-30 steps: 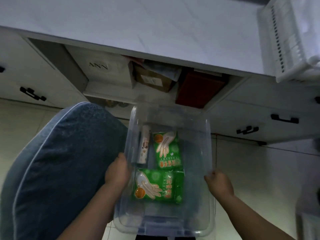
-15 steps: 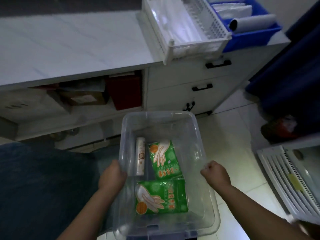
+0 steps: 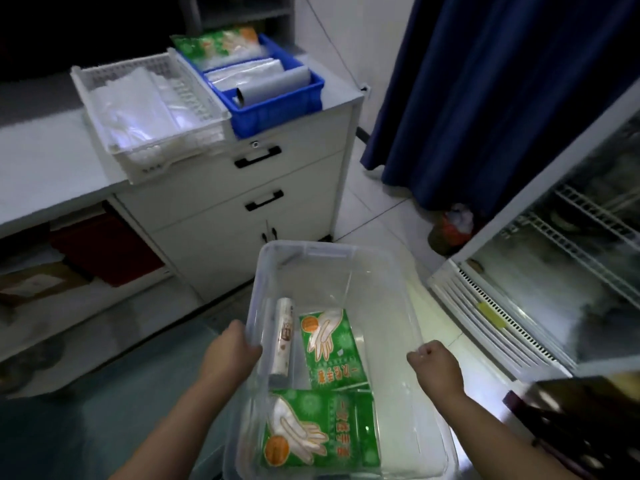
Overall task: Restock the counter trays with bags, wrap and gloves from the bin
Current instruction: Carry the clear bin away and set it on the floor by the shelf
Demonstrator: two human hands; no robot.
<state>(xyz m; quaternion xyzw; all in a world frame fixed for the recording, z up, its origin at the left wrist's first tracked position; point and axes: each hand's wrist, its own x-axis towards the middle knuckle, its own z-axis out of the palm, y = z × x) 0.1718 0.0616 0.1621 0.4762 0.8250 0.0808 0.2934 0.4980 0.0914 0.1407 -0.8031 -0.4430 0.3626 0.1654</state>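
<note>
Both hands hold a clear plastic bin (image 3: 311, 249) low over the tiled floor, in front of the counter (image 3: 52, 157). The left hand (image 3: 228, 355) grips the bin's left rim, its fingertips curled over the edge and blurred behind the clear wall. The right hand (image 3: 436, 372) is closed round the right rim, though the rim itself is hard to pick out there against the pale floor. The bin's near end is cut off by the bottom of the view.

Inside the bin, a slim roll (image 3: 282, 341) lies along the left wall; its label is too small to read. Beside it lies the far glove packet (image 3: 332, 348), green with a printed glove, and nearer the person lies the near glove packet (image 3: 318, 427), the two touching or overlapping at their ends.

On the counter, a white slatted tray (image 3: 149, 109) holds clear plastic bags, whose count cannot be told under the glare. Touching its right side, a blue tray (image 3: 277, 109) holds a green packet (image 3: 218, 46), flat clear bags and a grey roll (image 3: 273, 86).

Under the counter an open shelf holds a red box (image 3: 104, 247), partly in shadow. A blue curtain (image 3: 502, 81) hangs at right, next to a glass-door fridge (image 3: 554, 271). A dark blurred shape at the lower right corner cannot be made out.
</note>
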